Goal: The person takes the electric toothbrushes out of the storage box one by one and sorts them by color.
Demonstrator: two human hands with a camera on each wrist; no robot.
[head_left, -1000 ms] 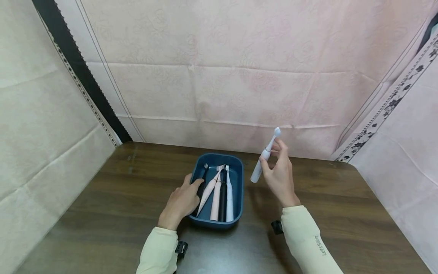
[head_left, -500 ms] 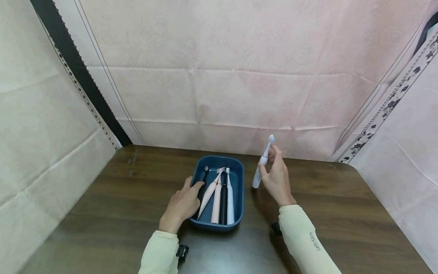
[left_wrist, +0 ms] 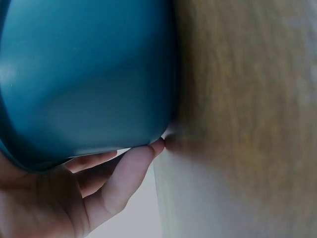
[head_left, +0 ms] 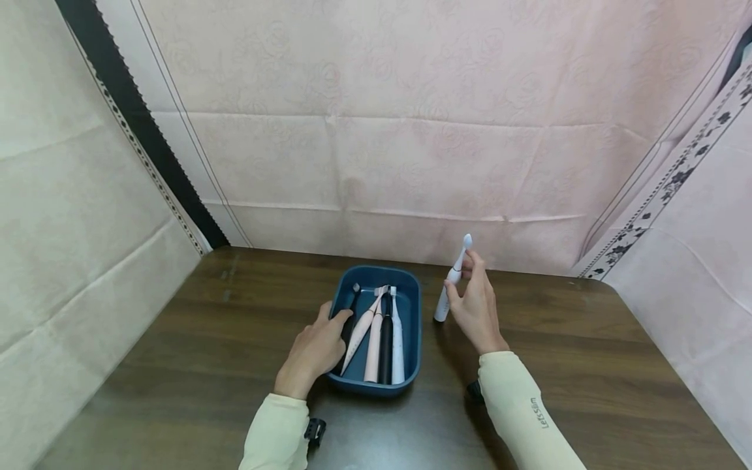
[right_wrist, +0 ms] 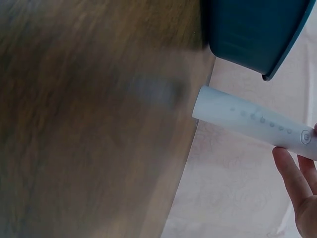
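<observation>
My left hand [head_left: 310, 352] keeps its grip on the left wall of the blue plastic bin [head_left: 376, 275], thumb over the rim. Inside, left to right, lie a narrow black toothbrush [head_left: 349, 328], a slanted pale pink toothbrush [head_left: 360, 333], a straight pale pink toothbrush [head_left: 373, 349], a thick black toothbrush [head_left: 385, 346] and a bluish-white toothbrush [head_left: 397, 349]. To the right, clear of the bin, my right hand [head_left: 474, 307] pinches a white electric toothbrush [head_left: 444, 301] between thumb and fingertips, head up, slightly tilted. Over the past second this brush has come lower and more upright, its base now close to the tabletop; whether they touch I cannot tell. I judge that my fingers carry its weight and that the work calls for small, controlled movement. The surface is a wood-grained table [head_left: 558, 365], glossy near me. Around it hang a pale left cloth [head_left: 76, 196], a pinkish back cloth [head_left: 411, 163] and a right cloth [head_left: 693, 281] with a black floral border [head_left: 681, 176].
</observation>
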